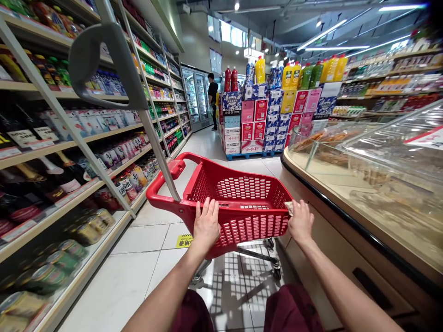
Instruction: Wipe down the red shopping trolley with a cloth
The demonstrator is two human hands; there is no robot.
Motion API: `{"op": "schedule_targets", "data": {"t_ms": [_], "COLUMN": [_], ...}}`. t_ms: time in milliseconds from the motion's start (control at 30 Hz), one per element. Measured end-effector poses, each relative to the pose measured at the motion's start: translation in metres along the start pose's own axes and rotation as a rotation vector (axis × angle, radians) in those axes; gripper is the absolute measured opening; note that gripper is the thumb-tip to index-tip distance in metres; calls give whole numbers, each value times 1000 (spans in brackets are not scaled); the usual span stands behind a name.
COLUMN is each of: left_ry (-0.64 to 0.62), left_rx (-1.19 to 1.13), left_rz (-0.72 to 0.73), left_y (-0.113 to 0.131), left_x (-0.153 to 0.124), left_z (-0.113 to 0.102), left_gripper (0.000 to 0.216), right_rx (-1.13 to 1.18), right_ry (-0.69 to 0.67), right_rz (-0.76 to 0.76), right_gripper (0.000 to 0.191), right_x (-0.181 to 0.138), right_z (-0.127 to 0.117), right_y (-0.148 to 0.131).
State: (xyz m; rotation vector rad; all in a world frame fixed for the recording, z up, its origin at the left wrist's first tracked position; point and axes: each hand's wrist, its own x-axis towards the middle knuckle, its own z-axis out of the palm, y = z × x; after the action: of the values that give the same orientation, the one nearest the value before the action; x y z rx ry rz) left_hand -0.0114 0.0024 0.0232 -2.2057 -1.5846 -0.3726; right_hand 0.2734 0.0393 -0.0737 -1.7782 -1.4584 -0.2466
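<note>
A red plastic shopping cart with perforated basket walls stands crosswise in front of me, and its basket floor looks bare. A metal bar rises from its left end to a grey loop handle. My left hand lies on the near rim, toward the left, with the fingers stretched over the edge. At the basket's right corner, my right hand is closed on a small crumpled pale cloth, pressed against the red plastic. Part of the cloth is hidden behind my fingers.
Drink shelves line the left side. A glass-topped food counter stands close on the right. Ahead are stacked drink boxes on a blue pallet and a person near glass-door fridges. A yellow floor sticker is beside the cart.
</note>
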Motion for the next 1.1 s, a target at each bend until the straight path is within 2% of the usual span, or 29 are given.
{"op": "schedule_targets", "data": {"t_ms": [67,167,267,333,433,500,533,633,700,833,867,933,1033,1100], "left_ry": [2,-8,-36,-58,-88,-88,-79,-41,-33,-36,-36,-26,-14,-22], "left_rx": [-9,-18,-17,-4,13,19,25,40,39,29,25,17,-5,-24], "left_rz": [-12,9,47,60,130,158,149,82,69,85,87,58,33,66], "left_y": [2,3,0,-4,-12,-16,-18,-18,-16,-15,-14,-11,1,12], "left_x": [0,0,-1,-3,-5,-7,-8,-10,-11,-11,-10,-8,-7,-10], "left_z": [0,-1,-3,-6,-10,-13,-13,-11,-8,-5,-5,-4,-1,3], "left_gripper": [59,59,62,62,61,61,62,62,61,63,63,64,63,61], "right_rx": [90,227,270,277,295,283,265,194,184,192,187,167,138,143], "right_ry": [29,39,59,35,-37,-59,-56,-6,12,-121,-133,-69,97,131], "right_rz": [-119,-407,-542,-619,-832,-908,-889,-704,-658,-846,-854,-749,-503,-443], "right_gripper": [54,56,50,45,39,39,40,45,45,43,43,45,50,52], "right_x": [-5,-20,-41,-61,-93,-100,-97,-71,-61,-78,-80,-71,-41,-35], "right_z": [6,18,28,35,41,39,35,23,21,26,25,20,12,14], "right_y": [-18,-72,-109,-111,-99,-95,-96,-102,-98,-64,-56,-45,-37,-27]}}
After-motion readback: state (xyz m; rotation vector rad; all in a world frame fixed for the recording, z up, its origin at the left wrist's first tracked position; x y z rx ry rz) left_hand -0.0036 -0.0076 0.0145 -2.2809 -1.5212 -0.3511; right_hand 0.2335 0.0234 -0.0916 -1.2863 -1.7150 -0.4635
